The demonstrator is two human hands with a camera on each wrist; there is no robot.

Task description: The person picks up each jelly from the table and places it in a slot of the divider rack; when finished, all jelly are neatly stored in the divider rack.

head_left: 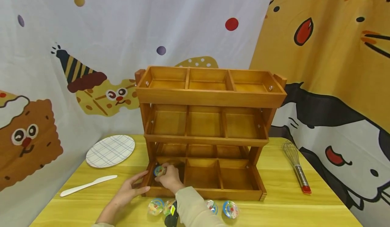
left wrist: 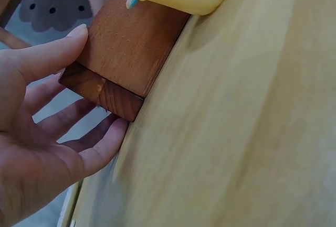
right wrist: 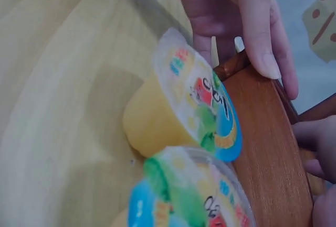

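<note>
Here, jelly cup (head_left: 158, 171), pinched between right fingers (head_left: 168, 169), at lower-left compartment (head_left: 159, 191)

Head view high — wrist views close

Table (head_left: 292, 215), backdrop (head_left: 198, 27) behind it. Shelf (head_left: 205, 140) mid-table. Plate (head_left: 110, 151) to its left, knife (head_left: 88, 185) in front of plate; whisk (head_left: 296, 167) right of shelf. Jelly cups (head_left: 156, 206) on table along shelf's front: two left of right forearm (head_left: 196, 208), two right of it. Left hand (head_left: 128, 190) on shelf's front left corner. Right hand (head_left: 171, 178) at bottom tier's left compartment, holding another cup (head_left: 159, 171) there.
</note>
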